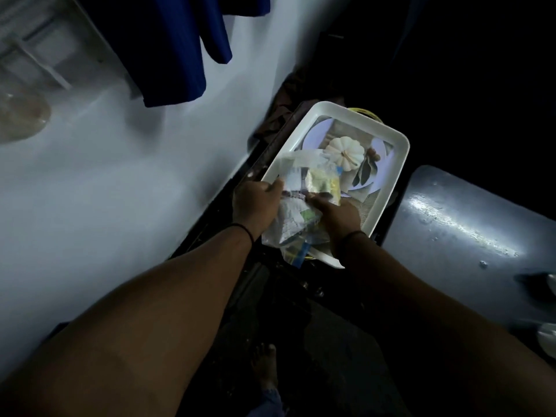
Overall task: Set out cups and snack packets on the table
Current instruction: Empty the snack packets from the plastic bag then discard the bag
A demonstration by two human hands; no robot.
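Both hands are closed on a clear bag of packets (pixel 304 206). The left hand (pixel 255 203) pinches the bag's upper left edge with thumb and fingers, and the right hand (pixel 337 216) clamps its right side, fingers curled over the plastic near a yellow packet (pixel 323 183) showing through it. The bag lies directly between the two hands, so neither is nearer; each already has its own edge. Its long axis runs from the far end, which rests over the tray (pixel 388 176), back toward the person, where the lower end hangs past the tray's near rim. The tray is white with a printed picture of a pumpkin and plates, and it sits tilted on a dark stand beside the pale wall (pixel 120 176). To the right, well apart from the hands, lies the grey table (pixel 469 236), with what may be white cups (pixel 547 338) just showing at the frame's right edge; they are too cropped to be sure. Judging from this, the coming move is a lift off the tray and a swing to the right, and the right hand leads since the table lies on its side. The loose plastic could sag or let packets slip if one grip eases.
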